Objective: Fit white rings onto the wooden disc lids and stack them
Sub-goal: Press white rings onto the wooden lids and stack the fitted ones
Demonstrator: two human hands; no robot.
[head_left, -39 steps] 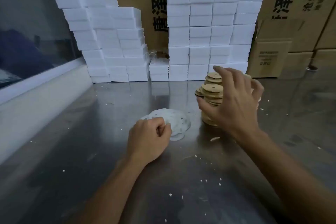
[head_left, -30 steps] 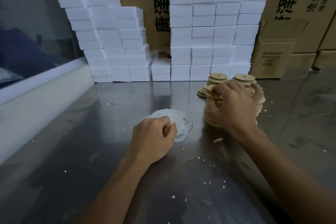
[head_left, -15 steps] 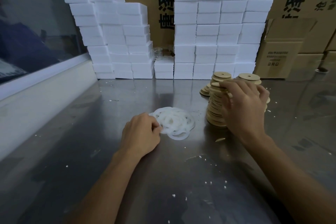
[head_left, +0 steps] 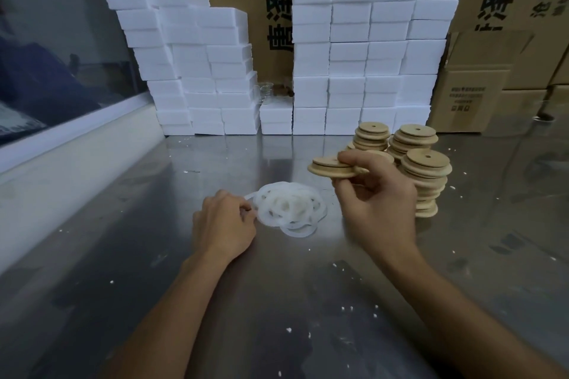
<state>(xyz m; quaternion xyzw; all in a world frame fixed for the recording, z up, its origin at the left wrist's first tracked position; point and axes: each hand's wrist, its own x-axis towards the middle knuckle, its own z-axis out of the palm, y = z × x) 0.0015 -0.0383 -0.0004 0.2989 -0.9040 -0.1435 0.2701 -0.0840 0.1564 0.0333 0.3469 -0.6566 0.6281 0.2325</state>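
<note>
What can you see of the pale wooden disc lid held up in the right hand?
The pale wooden disc lid is round, flat and stepped: a smaller raised disc on a wider base. It has no ring fitted that I can see. It lies nearly level, above the steel table, pinched at its right edge by the right hand, thumb on top.

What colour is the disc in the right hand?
Light tan wood; the disc shows in the head view.

Head-worn wide-angle view, facing forward and down, close over metal table (head_left: 215,301)
</note>
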